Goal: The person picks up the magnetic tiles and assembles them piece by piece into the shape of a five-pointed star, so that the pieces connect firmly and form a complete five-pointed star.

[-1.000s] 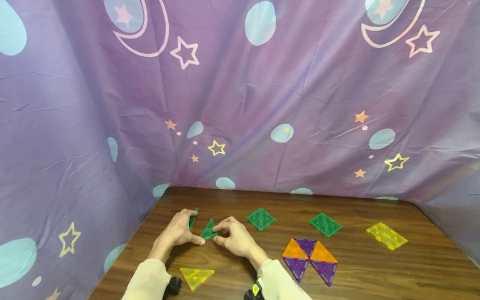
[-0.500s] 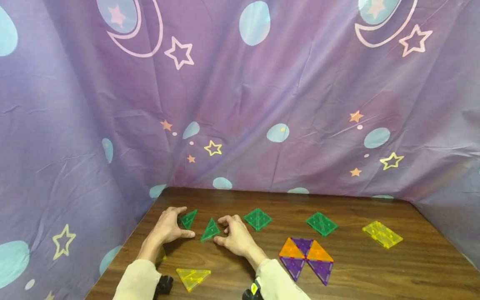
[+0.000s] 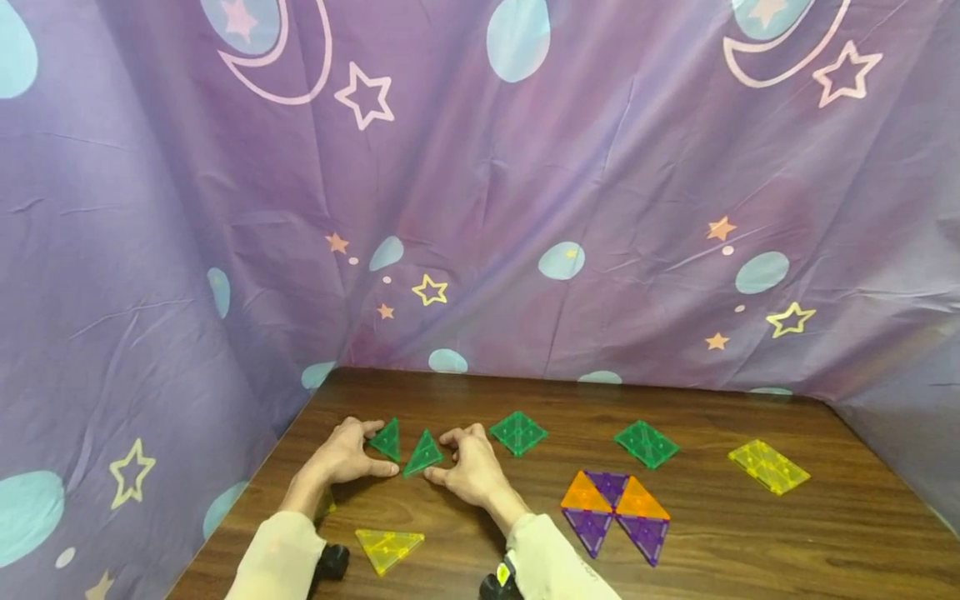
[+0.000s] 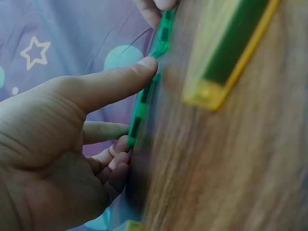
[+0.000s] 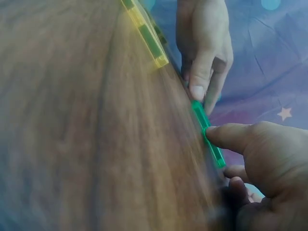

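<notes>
My left hand (image 3: 343,454) curves round a green triangular magnetic tile (image 3: 386,440) lying flat on the wooden table. Its thumb is at the tile's near corner and its fingertips at the far left side; in the left wrist view the thumb meets the green edge. Just to the right lies a second green triangular magnetic tile (image 3: 423,455), a narrow gap between the two. My right hand (image 3: 474,468) has that one between thumb and fingers. In the right wrist view the right thumb presses on its green edge (image 5: 215,153), fingers at the far end.
A yellow triangle (image 3: 388,547) lies near my forearms; another yellow piece (image 3: 330,500) is mostly hidden by the left wrist. Rightward on the table (image 3: 750,550) lie two green diamonds (image 3: 518,433), an orange and purple group (image 3: 617,507) and a yellow parallelogram (image 3: 769,467). A patterned curtain (image 3: 480,208) surrounds it.
The left green tile tipped upright, then came down flat and has turned, shifting toward the right one. My left fingers opened away and have closed back on it. The right hand stays beside its tile.
</notes>
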A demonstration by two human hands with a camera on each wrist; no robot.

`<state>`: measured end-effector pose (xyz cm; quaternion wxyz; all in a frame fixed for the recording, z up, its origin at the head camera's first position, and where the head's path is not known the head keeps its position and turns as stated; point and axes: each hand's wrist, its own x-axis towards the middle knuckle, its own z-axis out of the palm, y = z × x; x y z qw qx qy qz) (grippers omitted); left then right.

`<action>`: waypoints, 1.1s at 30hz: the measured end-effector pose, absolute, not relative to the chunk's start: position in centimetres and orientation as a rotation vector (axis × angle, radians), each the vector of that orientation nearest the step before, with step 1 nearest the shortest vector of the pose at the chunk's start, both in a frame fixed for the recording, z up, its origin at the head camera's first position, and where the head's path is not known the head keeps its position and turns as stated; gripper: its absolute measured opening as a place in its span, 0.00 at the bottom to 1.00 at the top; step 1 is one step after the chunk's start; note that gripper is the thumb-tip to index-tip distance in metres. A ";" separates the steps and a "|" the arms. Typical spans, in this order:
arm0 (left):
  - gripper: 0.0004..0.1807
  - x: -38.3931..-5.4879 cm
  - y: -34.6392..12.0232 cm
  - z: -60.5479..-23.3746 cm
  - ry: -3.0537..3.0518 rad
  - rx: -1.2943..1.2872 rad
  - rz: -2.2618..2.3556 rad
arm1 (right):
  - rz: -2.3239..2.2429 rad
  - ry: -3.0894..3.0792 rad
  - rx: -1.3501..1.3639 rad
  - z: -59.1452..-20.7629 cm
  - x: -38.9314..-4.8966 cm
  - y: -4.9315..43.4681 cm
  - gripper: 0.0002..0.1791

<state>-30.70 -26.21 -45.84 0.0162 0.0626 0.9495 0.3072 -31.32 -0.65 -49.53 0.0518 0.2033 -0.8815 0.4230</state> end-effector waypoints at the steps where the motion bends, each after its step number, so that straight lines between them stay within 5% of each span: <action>1: 0.52 -30.7 -26.1 -45.8 2.942 0.195 0.968 | 1.283 -2.677 0.616 -49.5 -31.3 -0.7 0.29; 9: 0.42 -30.6 -25.6 -45.7 2.900 0.250 1.052 | 1.264 -2.683 0.599 -49.3 -31.4 -0.9 0.29; 33: 0.36 -30.3 -24.2 -46.4 2.917 0.326 1.085 | 1.292 -2.666 0.580 -49.8 -31.3 -1.0 0.26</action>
